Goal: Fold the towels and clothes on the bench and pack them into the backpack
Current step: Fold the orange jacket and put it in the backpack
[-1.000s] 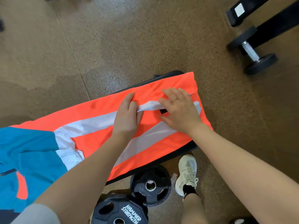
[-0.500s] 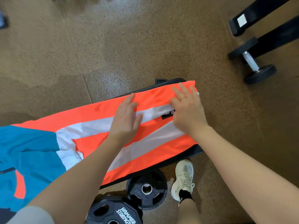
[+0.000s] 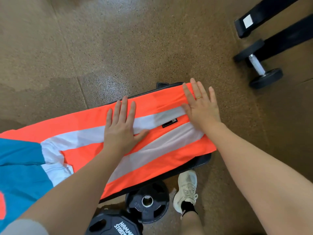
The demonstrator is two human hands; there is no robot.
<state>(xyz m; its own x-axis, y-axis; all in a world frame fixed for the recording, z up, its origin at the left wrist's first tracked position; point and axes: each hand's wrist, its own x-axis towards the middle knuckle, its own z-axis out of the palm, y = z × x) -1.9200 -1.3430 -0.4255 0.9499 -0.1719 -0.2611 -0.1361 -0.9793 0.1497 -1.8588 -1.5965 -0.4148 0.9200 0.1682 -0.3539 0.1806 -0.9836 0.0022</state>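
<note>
Your L hand (image 3: 121, 128) & R hand (image 3: 200, 107) have let go of the white strip and now press flat, fingers straight, holding nothing, on the orange garment (image 3: 152, 160) on the bench (image 3: 201, 162): smoothed, next fold's due.

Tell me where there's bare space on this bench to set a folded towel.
None shows: the orange garment covers the bench to its end, with the left hand and right hand flat on it, blue fabric beyond. Underneath, weight plates crowd the floor.

grey sleeve (image 3: 25, 227), gold ring (image 3: 198, 97), white sneaker (image 3: 186, 189), black sock (image 3: 187, 207)
</note>
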